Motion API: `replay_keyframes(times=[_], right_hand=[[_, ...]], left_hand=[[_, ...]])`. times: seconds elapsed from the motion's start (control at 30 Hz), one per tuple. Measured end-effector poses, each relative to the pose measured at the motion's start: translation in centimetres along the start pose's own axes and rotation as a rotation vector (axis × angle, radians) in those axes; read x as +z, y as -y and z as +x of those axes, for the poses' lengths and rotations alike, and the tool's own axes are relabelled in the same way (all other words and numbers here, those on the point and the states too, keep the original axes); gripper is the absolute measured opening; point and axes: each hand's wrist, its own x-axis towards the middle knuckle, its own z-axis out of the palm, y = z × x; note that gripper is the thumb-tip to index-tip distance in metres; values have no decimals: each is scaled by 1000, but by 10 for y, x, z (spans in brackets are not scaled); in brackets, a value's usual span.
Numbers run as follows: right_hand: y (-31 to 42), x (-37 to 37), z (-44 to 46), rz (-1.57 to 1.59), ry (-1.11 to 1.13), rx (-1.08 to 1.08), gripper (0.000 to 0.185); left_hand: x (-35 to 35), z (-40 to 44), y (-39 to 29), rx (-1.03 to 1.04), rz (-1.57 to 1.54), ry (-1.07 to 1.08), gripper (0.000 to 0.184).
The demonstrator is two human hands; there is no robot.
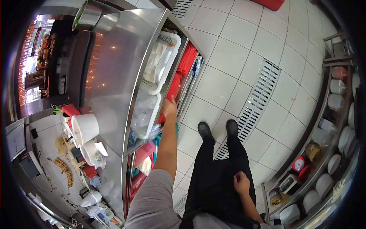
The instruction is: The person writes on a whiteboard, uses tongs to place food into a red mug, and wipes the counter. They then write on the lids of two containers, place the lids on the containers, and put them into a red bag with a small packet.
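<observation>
My left hand (169, 108) reaches into the shelf under the steel counter. It is at a red plastic bundle (174, 87), which looks like folded bags; its thumb shows, but the other fingers are hidden behind the shelf edge. Just beside that hand sit a white plastic basket (178, 42) with pale packets and a second white basket (156, 114) with clear plastic items. Another red bundle (188, 59) lies further along the same shelf. My right hand (241, 182) hangs by my thigh, its fingers curled in with nothing visible in them.
White tubs (84, 128) and green-handled scissors (56, 109) stand on the steel counter (118, 49) at left. A slotted floor drain (261, 95) crosses the tiles. On the right, a rack holds stacked white bowls (324, 184), jars and a red scale (299, 164).
</observation>
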Motion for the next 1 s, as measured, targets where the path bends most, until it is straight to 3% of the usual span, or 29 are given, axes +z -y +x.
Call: replay_keyframes(times=[0.1,0.17,0.27,0.3,0.4,0.47,0.53,0.57,0.73,0.87,1.0], right_hand=[[-6,1,8,-15,-41,76,10],[-3,0,8,-29,-74,72,10],[2,4,10,-62,-54,71,10],[2,6,10,-62,-54,71,10],[2,5,12,-52,-23,95,12],[3,5,14,-52,-27,94,13],[1,6,13,-47,-13,107,13],[1,6,14,-41,-4,121,13],[0,6,15,-44,8,125,13],[2,6,17,-82,15,116,14],[-2,7,17,-79,32,129,14]], left_hand=[[29,46,25,-191,-241,130,70],[67,59,55,25,-61,-214,74],[75,54,85,73,-105,-177,78],[71,46,89,219,-89,-365,76],[58,39,98,183,-15,-237,74],[45,32,89,205,10,-284,73],[19,21,69,94,-148,-79,67],[23,24,74,92,-150,-79,67],[44,27,86,-17,-254,-202,58],[54,20,74,-143,-529,-389,51],[65,9,68,-74,-833,-432,38]])
